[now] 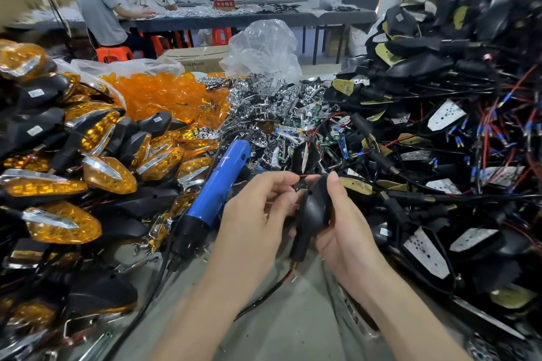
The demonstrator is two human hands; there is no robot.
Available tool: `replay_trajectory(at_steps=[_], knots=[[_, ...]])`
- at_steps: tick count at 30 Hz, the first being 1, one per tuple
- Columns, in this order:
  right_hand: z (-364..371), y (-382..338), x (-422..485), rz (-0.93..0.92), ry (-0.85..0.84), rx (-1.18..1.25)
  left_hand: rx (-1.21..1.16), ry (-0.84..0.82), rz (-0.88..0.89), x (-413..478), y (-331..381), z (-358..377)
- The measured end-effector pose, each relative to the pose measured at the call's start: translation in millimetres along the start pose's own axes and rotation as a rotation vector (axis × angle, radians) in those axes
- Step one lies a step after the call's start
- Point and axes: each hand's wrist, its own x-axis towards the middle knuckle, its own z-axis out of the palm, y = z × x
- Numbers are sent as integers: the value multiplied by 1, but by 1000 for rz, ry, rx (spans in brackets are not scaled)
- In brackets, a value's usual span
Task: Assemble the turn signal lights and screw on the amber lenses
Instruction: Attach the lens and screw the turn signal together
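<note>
Hands: our left hand (252,214) pinches a thin red wire (302,175); our right hand (349,228) grips the housing.
Housing: smooth black teardrop shell (313,211), held above the grey desk (281,331).
Screwdriver: blue cylindrical barrel (217,184), lying beside glossy faceted amber lenses (158,94).

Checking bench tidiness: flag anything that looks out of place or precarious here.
The blue electric screwdriver lies tilted on the heaped parts rather than on a stand. Otherwise nothing stands out: both hands hold a black housing.
</note>
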Motion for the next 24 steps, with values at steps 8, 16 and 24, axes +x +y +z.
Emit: replay_trajectory(at_steps=[8,16,24], knots=[[0,2,-2,-2,22,38,179,59,120,5,1,13],[-3,-2,-6,23,33,-76,518,102,308,-2,9,22],[-5,-6,3,91,5,212,537,188,-48,10,-11,-25]])
